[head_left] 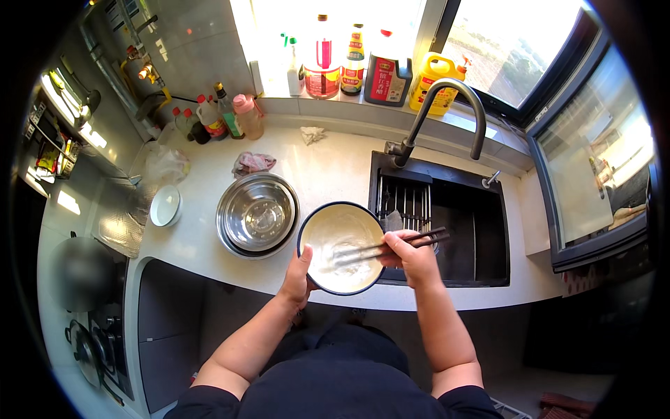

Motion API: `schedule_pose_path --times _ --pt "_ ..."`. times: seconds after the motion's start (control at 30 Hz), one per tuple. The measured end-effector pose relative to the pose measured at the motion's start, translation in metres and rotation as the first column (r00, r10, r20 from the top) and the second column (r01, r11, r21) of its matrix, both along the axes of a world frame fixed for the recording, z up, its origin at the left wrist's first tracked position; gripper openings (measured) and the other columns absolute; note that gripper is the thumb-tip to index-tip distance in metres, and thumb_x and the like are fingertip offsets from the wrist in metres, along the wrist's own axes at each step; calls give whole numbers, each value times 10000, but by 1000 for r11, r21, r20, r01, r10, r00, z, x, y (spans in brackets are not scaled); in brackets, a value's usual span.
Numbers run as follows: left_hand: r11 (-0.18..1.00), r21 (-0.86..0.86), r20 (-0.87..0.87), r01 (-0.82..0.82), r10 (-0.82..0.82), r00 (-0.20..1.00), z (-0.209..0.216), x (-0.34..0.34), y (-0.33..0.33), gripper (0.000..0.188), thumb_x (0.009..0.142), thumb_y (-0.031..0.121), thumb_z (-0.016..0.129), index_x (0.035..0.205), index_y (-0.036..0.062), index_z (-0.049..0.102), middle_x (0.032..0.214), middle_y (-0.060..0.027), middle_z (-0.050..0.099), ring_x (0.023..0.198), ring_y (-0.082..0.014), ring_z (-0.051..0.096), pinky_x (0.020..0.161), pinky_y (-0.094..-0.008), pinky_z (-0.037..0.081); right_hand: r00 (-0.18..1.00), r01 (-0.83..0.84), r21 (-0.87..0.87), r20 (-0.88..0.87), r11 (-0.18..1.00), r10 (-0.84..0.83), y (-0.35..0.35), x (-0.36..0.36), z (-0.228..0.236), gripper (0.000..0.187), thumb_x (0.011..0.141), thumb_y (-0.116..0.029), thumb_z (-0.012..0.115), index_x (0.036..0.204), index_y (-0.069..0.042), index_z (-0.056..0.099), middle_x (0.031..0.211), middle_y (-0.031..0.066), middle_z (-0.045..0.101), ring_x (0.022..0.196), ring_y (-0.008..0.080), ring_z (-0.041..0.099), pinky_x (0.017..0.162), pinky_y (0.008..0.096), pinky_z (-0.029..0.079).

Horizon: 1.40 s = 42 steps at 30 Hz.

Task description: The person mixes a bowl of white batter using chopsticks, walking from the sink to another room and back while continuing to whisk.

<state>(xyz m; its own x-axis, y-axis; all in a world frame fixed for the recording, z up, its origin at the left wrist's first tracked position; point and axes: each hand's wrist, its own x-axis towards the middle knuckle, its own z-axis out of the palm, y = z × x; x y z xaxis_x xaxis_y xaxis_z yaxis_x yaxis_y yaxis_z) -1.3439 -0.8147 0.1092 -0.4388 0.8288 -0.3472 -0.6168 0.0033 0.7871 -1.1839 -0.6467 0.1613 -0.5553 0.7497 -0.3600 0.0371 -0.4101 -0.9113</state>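
Where slim chopsticks [428, 234] dip, white mixture [340, 244] streaks

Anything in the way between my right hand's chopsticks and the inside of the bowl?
Nothing visible: the chopsticks in the right hand pass over the bowl's right rim; the left hand holds its left side, clear of them.

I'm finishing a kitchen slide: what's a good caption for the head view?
Left hand holds a round, dark-rimmed cream bowl; right hand holds slender, dark chopsticks reaching into it.
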Motion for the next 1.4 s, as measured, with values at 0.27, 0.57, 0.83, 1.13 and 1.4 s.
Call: schedule_pose_path --times 0.27,0.57,0.83,1.13,1.4 --pt "1000 -11 158 28 -26 987 -10 3 0 655 936 545 405 1380 73 311 1283 -155 517 1103 -274 589 819 -415 552 999 -45 23 17 999 44 -5 0 2 117 853 -140 657 857 -24 667 694 81 653 598 155 652 540 258 553" --pt "998 -48 133 38 -31 991 6 -2 -3 723 918 611 374 1364 42 355 1290 -150 523 1102 -250 592 824 -406 547 996 -62 33 66 998 59 7 8 3 123 848 -123 670 843 0 662 703 80 653 560 139 631 514 237 527" --pt "997 -20 115 78 -75 991 1 -3 -4 742 912 617 384 1359 25 370 1273 -150 537 1110 -249 584 849 -389 531 988 -84 67 138 994 74 10 13 8 151 846 -139 668 829 11 663 707 99 661 559 159 640 524 256 539" --pt "994 -9 128 105 -103 986 2 -1 -6 747 905 624 394 1366 37 364 1277 -156 530 1131 -261 569 877 -420 516 995 72 173 56 982 -83 5 12 -2 104 857 -99 655 843 3 665 753 89 658 658 160 658 584 279 577" --pt "994 36 120 107 -110 987 1 2 -6 746 904 616 409 1368 35 361 1296 -154 517 1145 -268 559 886 -433 510 986 -52 235 -143 971 87 -16 4 -6 80 861 -67 662 863 13 654 759 67 655 684 118 636 630 250 536"
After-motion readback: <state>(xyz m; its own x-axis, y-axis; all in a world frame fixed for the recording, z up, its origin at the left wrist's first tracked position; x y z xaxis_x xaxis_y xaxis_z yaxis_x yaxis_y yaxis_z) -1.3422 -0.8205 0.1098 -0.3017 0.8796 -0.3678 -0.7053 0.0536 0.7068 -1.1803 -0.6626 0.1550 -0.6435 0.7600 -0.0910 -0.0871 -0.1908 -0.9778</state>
